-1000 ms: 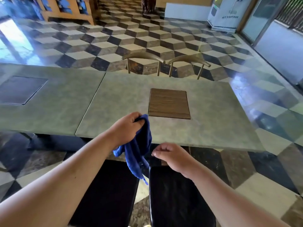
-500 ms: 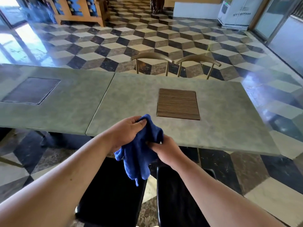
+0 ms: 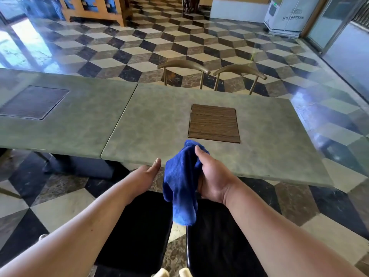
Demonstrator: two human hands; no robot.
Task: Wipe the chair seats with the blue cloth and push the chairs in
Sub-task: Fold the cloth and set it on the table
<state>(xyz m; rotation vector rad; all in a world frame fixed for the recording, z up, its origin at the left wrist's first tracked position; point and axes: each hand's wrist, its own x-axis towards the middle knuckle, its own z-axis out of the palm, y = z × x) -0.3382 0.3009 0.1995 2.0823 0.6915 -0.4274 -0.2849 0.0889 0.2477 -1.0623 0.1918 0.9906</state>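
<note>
A: What fills your view, biggest first?

B: The grey-green table (image 3: 199, 156) spans the middle of the frame, its wooden inset panel (image 3: 214, 123) right of centre. Below it, in the lower middle, the two black chair seats (image 3: 137, 226) stand side by side, pulled out from the table edge.

A: What changed just now?

B: A second ago your left hand (image 3: 146, 174) held the blue cloth (image 3: 180, 186); half a second ago both hands met on it. Now your right hand (image 3: 214, 176) has it, fingers and thumb curled around the upper bunch, the rest hanging over the gap between the seats. Your left hand is flat, fingers together, holding nothing, just left of the cloth.

A: Meaning?

B: You've swapped hands, so I judge wiping hasn't started yet; the right seat looks nearest.
</note>
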